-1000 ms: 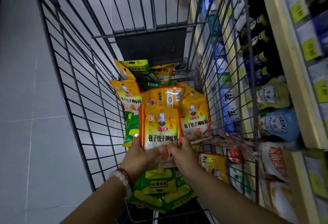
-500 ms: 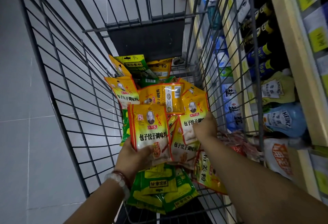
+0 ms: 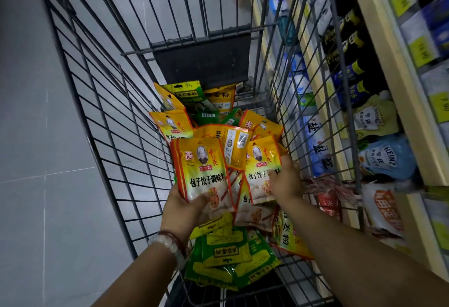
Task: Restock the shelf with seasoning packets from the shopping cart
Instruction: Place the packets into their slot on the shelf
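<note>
A wire shopping cart (image 3: 102, 117) holds a heap of yellow and green seasoning packets. My left hand (image 3: 187, 209) grips a small stack of yellow packets (image 3: 200, 165) upright by their lower edge, above the heap. My right hand (image 3: 285, 180) lies on another yellow packet (image 3: 261, 160) in the pile to the right, fingers closed over its right edge. Green packets (image 3: 230, 260) lie flat at the near end of the cart under my wrists. The shelf (image 3: 398, 102) runs along the right, just outside the cart's wire side.
The shelf holds dark bottles (image 3: 349, 46), Heinz pouches (image 3: 386, 158) and blue-white bags (image 3: 315, 141). Yellow price tags (image 3: 421, 50) line its edge. Grey floor tiles (image 3: 36, 160) lie to the left. A black flap (image 3: 201, 61) closes the cart's far end.
My right hand let go of the stack in my left hand and reached right to a yellow packet in the pile. The left hand kept the stack and shifted slightly left.
</note>
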